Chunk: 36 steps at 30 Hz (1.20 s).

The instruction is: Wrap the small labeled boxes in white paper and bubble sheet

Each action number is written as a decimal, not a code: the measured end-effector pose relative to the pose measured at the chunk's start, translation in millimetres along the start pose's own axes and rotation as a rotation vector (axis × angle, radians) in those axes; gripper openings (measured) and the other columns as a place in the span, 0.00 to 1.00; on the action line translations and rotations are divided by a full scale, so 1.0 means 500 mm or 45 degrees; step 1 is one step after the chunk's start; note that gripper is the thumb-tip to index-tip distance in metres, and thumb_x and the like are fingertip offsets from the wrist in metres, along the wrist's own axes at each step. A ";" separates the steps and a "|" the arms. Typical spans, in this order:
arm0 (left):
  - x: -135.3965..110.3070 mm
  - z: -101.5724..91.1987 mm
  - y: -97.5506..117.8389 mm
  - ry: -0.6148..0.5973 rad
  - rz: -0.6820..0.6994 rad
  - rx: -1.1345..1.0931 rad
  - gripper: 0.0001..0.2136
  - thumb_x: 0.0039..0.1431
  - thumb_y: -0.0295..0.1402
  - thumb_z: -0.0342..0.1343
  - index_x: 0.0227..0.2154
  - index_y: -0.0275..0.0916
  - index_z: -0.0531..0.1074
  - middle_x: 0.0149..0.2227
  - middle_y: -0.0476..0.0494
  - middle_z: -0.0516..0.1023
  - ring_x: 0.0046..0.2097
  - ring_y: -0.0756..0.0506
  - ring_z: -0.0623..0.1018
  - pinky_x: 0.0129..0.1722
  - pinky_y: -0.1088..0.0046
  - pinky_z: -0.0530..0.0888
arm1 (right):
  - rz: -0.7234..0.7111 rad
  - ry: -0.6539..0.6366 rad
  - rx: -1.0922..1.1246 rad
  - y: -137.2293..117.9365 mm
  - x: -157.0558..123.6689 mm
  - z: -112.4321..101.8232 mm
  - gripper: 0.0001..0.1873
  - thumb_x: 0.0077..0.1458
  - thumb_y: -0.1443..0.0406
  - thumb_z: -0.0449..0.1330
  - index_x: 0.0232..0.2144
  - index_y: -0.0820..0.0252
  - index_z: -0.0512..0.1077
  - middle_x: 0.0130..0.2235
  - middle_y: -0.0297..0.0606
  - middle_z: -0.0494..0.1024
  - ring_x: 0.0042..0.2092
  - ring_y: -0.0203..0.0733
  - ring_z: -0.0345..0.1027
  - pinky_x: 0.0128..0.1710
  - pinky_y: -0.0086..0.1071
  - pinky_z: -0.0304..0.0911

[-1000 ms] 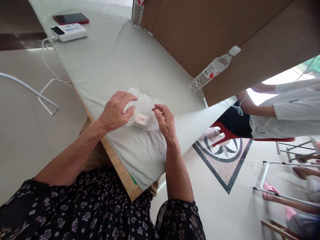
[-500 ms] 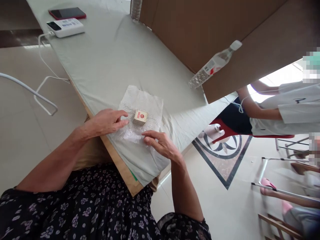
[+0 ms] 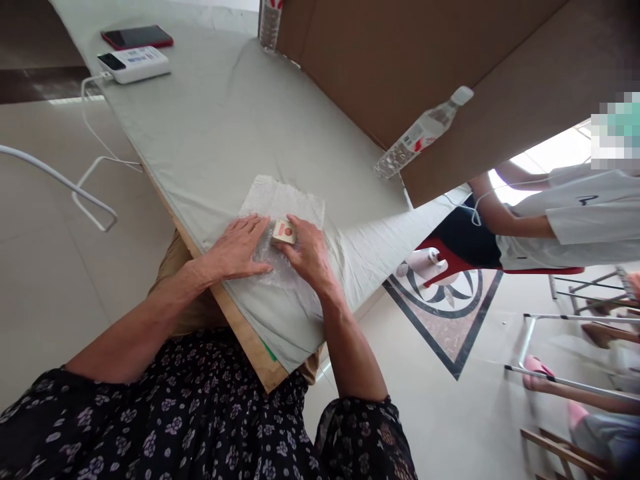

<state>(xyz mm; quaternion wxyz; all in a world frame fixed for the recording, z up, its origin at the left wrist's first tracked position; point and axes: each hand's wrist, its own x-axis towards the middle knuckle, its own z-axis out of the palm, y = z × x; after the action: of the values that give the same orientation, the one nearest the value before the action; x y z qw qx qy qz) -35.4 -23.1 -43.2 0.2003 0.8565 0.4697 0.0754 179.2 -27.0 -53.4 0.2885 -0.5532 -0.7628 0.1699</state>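
Note:
A small cream box [image 3: 284, 231] with red print rests on a sheet of bubble wrap [image 3: 280, 193] near the table's corner. My right hand [image 3: 309, 253] grips the box from its right side, thumb at the near edge and fingers at the far edge. Flat on the left part of the wrap lies my left hand [image 3: 240, 248], its fingers stretched and thumb apart, just left of the box. Part of the wrap is hidden beneath both hands.
A tall cardboard panel [image 3: 380, 73] stands on the cloth-covered table [image 3: 210, 133], with a plastic bottle [image 3: 420, 137] leaning against it and another bottle [image 3: 271, 27] behind. A white power bank [image 3: 137, 65] and a phone [image 3: 137, 37] lie far left. Another person's arm [image 3: 520, 223] is at right.
My right hand has moved up and taken hold of the box, which has shifted slightly. My left hand has moved right and come down flat on the bubble wrap.

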 end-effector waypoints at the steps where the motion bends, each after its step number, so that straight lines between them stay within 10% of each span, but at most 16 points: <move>1: 0.003 0.002 0.003 -0.004 -0.024 0.018 0.46 0.58 0.49 0.61 0.72 0.30 0.50 0.74 0.24 0.58 0.76 0.28 0.56 0.73 0.48 0.56 | 0.026 0.079 0.007 0.015 -0.003 -0.007 0.28 0.59 0.60 0.65 0.61 0.56 0.71 0.58 0.48 0.79 0.59 0.54 0.73 0.62 0.52 0.66; 5: 0.017 0.004 0.016 0.063 -0.118 0.053 0.45 0.58 0.50 0.61 0.72 0.30 0.52 0.74 0.24 0.58 0.76 0.27 0.55 0.73 0.47 0.54 | 0.246 0.428 -0.025 0.108 -0.027 -0.069 0.30 0.58 0.56 0.64 0.61 0.54 0.69 0.59 0.47 0.78 0.57 0.53 0.73 0.58 0.52 0.68; 11: 0.016 -0.005 0.013 0.097 -0.126 0.089 0.41 0.61 0.50 0.60 0.71 0.33 0.56 0.75 0.25 0.56 0.76 0.27 0.55 0.73 0.45 0.53 | 0.459 0.467 -0.278 0.176 -0.065 -0.140 0.30 0.53 0.55 0.65 0.57 0.57 0.72 0.57 0.52 0.78 0.59 0.61 0.70 0.59 0.63 0.64; 15: 0.030 -0.009 0.011 0.139 0.004 0.099 0.39 0.62 0.50 0.59 0.70 0.32 0.59 0.75 0.26 0.56 0.76 0.28 0.54 0.73 0.46 0.54 | 0.195 0.521 -0.263 0.095 -0.050 -0.108 0.25 0.62 0.57 0.60 0.60 0.55 0.70 0.63 0.51 0.73 0.66 0.57 0.64 0.65 0.61 0.59; 22: 0.057 -0.002 -0.009 -0.018 0.024 0.130 0.47 0.58 0.54 0.61 0.72 0.31 0.54 0.75 0.25 0.55 0.76 0.28 0.53 0.74 0.47 0.50 | -0.043 -0.226 -0.248 0.022 -0.003 -0.002 0.31 0.66 0.54 0.60 0.65 0.62 0.67 0.69 0.54 0.68 0.71 0.56 0.60 0.70 0.53 0.56; 36: 0.034 -0.011 -0.037 -0.042 0.052 0.119 0.50 0.56 0.58 0.63 0.74 0.35 0.52 0.77 0.26 0.49 0.77 0.24 0.46 0.74 0.41 0.44 | 0.042 0.070 -0.351 0.068 -0.107 -0.010 0.29 0.70 0.50 0.53 0.62 0.65 0.70 0.66 0.58 0.71 0.68 0.61 0.64 0.66 0.58 0.58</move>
<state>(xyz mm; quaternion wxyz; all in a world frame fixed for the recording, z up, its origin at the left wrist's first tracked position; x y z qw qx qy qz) -42.4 1.4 -46.9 0.1660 0.8755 0.4517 0.0434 219.4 -66.3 -82.6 0.2277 -0.6044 -0.7616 0.0531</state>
